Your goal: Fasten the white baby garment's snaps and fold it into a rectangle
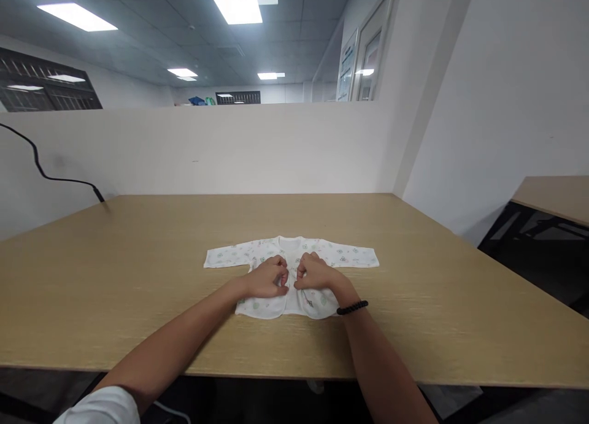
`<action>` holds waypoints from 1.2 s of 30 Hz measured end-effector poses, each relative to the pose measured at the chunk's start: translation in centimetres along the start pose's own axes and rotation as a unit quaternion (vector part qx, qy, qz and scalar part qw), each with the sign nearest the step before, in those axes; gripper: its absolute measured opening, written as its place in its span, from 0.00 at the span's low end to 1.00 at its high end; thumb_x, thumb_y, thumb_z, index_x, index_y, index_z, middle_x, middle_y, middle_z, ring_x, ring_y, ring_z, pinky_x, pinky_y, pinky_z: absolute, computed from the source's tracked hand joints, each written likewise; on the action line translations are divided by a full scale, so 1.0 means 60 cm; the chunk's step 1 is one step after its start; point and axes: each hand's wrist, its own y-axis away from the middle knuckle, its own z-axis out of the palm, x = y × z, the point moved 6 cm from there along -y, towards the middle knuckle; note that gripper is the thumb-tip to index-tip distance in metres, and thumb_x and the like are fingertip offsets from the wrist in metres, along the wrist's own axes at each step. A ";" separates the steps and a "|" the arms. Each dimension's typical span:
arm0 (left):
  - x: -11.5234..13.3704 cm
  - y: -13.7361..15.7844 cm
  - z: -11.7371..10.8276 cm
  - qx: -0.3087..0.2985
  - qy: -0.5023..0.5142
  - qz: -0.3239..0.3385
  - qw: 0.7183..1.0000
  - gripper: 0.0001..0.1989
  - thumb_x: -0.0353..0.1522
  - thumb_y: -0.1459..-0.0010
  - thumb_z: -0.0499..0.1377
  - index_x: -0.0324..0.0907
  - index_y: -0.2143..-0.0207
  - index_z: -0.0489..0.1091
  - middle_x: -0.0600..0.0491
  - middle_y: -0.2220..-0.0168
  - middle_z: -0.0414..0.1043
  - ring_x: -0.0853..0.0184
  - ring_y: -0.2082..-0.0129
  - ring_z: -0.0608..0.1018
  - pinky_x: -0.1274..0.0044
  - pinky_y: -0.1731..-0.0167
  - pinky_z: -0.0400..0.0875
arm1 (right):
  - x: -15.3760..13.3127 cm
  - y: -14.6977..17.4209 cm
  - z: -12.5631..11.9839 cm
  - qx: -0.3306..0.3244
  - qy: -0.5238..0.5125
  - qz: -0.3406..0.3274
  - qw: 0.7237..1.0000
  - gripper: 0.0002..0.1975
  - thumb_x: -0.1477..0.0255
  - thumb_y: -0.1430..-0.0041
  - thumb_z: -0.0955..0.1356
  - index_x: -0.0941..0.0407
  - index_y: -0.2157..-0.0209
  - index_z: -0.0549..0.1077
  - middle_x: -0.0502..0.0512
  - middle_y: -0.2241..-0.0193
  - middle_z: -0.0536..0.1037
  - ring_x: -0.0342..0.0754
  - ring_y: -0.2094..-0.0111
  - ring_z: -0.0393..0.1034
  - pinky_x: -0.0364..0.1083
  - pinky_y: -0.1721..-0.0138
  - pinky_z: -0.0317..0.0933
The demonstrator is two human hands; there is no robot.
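Observation:
A small white baby shirt [264, 307] with a pale printed pattern lies spread on the wooden table, its front open down the middle and both sleeves stretched sideways. On its left front panel rests my left hand [267, 278], fingers curled and thumb closing toward them at the opening's edge. My right hand [316, 272] pinches the right front panel near its inner edge, where the cloth puckers slightly. The hands face each other with a narrow gap between them. Part of each panel is hidden under my fingers.
The wooden table [138, 258] runs back to a low white partition [257, 148]. A black cable [64, 179] hangs at the left and reaches the table's back left corner. Another table [556, 194] stands at the far right beyond a white wall [497, 105].

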 end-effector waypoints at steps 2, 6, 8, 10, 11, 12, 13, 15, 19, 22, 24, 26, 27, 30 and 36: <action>-0.007 -0.001 0.001 0.020 0.002 -0.022 1.000 0.03 0.31 0.55 0.62 0.41 0.77 0.71 0.47 0.56 0.68 0.56 0.54 0.70 0.70 0.53 0.62 | 0.001 -0.002 -0.001 -0.010 -0.018 -0.001 1.000 0.04 0.75 0.61 0.73 0.55 0.80 0.74 0.53 0.74 0.76 0.53 0.60 0.67 0.42 0.67 0.57; -0.016 -0.002 0.001 0.023 0.038 -0.064 0.997 0.02 0.31 0.56 0.62 0.42 0.76 0.72 0.50 0.62 0.69 0.57 0.56 0.70 0.72 0.57 0.61 | 0.012 -0.013 0.007 -0.040 -0.065 0.008 0.997 0.01 0.76 0.59 0.70 0.57 0.80 0.75 0.48 0.79 0.74 0.45 0.72 0.67 0.41 0.73 0.54; -0.018 -0.003 0.005 -0.013 0.105 -0.085 0.991 0.04 0.33 0.55 0.61 0.42 0.77 0.70 0.54 0.71 0.67 0.63 0.66 0.70 0.75 0.65 0.61 | 0.015 -0.016 0.008 -0.048 -0.105 0.006 0.993 0.01 0.76 0.58 0.69 0.57 0.80 0.75 0.46 0.82 0.72 0.42 0.76 0.64 0.40 0.75 0.52; -0.019 -0.005 0.009 -0.047 0.199 -0.109 0.973 0.09 0.37 0.53 0.59 0.41 0.78 0.66 0.57 0.79 0.61 0.70 0.77 0.64 0.77 0.75 0.57 | 0.015 -0.018 0.006 -0.052 -0.156 0.001 0.986 0.02 0.76 0.57 0.69 0.58 0.80 0.74 0.45 0.83 0.70 0.41 0.78 0.62 0.39 0.76 0.51; -0.019 -0.006 0.008 -0.052 0.245 -0.122 0.960 0.10 0.38 0.53 0.59 0.41 0.79 0.64 0.59 0.82 0.57 0.72 0.81 0.60 0.78 0.78 0.53 | 0.015 -0.018 0.003 -0.053 -0.180 0.001 0.982 0.02 0.76 0.57 0.69 0.58 0.80 0.74 0.45 0.84 0.70 0.40 0.79 0.61 0.39 0.77 0.52; -0.020 -0.008 0.005 -0.046 0.286 -0.133 0.948 0.12 0.39 0.53 0.59 0.41 0.79 0.62 0.60 0.83 0.55 0.73 0.83 0.57 0.78 0.80 0.50 | 0.015 -0.017 0.001 -0.054 -0.201 0.003 0.978 0.03 0.75 0.56 0.70 0.59 0.81 0.74 0.45 0.85 0.70 0.40 0.80 0.61 0.39 0.77 0.52; -0.022 -0.009 0.001 -0.028 0.320 -0.143 0.936 0.12 0.39 0.54 0.59 0.42 0.79 0.61 0.61 0.84 0.54 0.74 0.84 0.55 0.79 0.81 0.48 | 0.014 -0.017 -0.002 -0.055 -0.222 0.006 0.974 0.04 0.75 0.56 0.70 0.59 0.81 0.73 0.46 0.85 0.70 0.39 0.81 0.60 0.39 0.78 0.52; -0.026 -0.010 -0.005 0.011 0.370 -0.165 0.914 0.13 0.39 0.55 0.59 0.42 0.79 0.60 0.62 0.85 0.53 0.76 0.85 0.53 0.80 0.83 0.44 | 0.014 -0.016 -0.006 -0.052 -0.256 0.013 0.965 0.06 0.75 0.55 0.70 0.59 0.82 0.73 0.46 0.86 0.71 0.39 0.82 0.60 0.38 0.79 0.52; -0.027 -0.008 0.008 -0.014 0.395 -0.183 0.900 0.14 0.41 0.54 0.61 0.42 0.77 0.61 0.61 0.85 0.57 0.77 0.87 0.55 0.80 0.85 0.44 | 0.014 -0.015 -0.009 -0.046 -0.302 0.025 0.952 0.06 0.75 0.54 0.69 0.59 0.82 0.73 0.46 0.87 0.70 0.40 0.82 0.63 0.37 0.79 0.54; -0.025 -0.007 0.025 -0.066 0.379 -0.172 0.907 0.14 0.41 0.54 0.63 0.41 0.76 0.63 0.59 0.83 0.62 0.76 0.86 0.59 0.80 0.84 0.51 | 0.010 -0.013 0.000 -0.078 -0.307 0.028 0.948 0.05 0.77 0.54 0.68 0.59 0.80 0.75 0.48 0.86 0.73 0.40 0.80 0.67 0.37 0.78 0.57; -0.025 -0.007 0.030 -0.086 0.372 -0.163 0.910 0.14 0.40 0.55 0.63 0.41 0.75 0.64 0.59 0.82 0.63 0.76 0.85 0.61 0.80 0.83 0.54 | 0.006 -0.010 0.007 -0.104 -0.312 0.024 0.944 0.05 0.77 0.54 0.68 0.59 0.79 0.76 0.50 0.82 0.76 0.41 0.78 0.70 0.37 0.77 0.59; -0.026 -0.007 0.031 -0.097 0.370 -0.157 0.911 0.13 0.40 0.54 0.63 0.41 0.74 0.65 0.59 0.81 0.63 0.76 0.85 0.61 0.80 0.83 0.54 | 0.003 -0.009 0.009 -0.113 -0.319 0.022 0.941 0.05 0.77 0.54 0.68 0.60 0.77 0.77 0.51 0.80 0.78 0.42 0.76 0.72 0.37 0.75 0.61; -0.026 -0.007 0.031 -0.100 0.368 -0.157 0.911 0.13 0.40 0.54 0.63 0.41 0.74 0.65 0.59 0.81 0.63 0.76 0.85 0.61 0.80 0.83 0.54 | 0.004 -0.008 0.009 -0.112 -0.321 0.024 0.940 0.05 0.76 0.54 0.68 0.60 0.77 0.77 0.52 0.79 0.79 0.42 0.76 0.73 0.37 0.75 0.62; -0.027 -0.007 0.030 -0.106 0.365 -0.157 0.911 0.15 0.41 0.54 0.64 0.41 0.74 0.65 0.60 0.82 0.62 0.76 0.85 0.61 0.81 0.83 0.53 | 0.009 -0.008 0.009 -0.108 -0.318 0.040 0.941 0.04 0.76 0.55 0.69 0.60 0.76 0.78 0.52 0.80 0.79 0.43 0.75 0.74 0.37 0.75 0.62; -0.025 -0.006 0.027 -0.107 0.366 -0.160 0.911 0.16 0.42 0.57 0.66 0.40 0.73 0.68 0.60 0.82 0.63 0.76 0.85 0.61 0.81 0.83 0.54 | 0.011 -0.011 0.012 -0.113 -0.318 0.029 0.941 0.04 0.76 0.57 0.70 0.60 0.76 0.78 0.52 0.78 0.79 0.43 0.74 0.74 0.37 0.75 0.62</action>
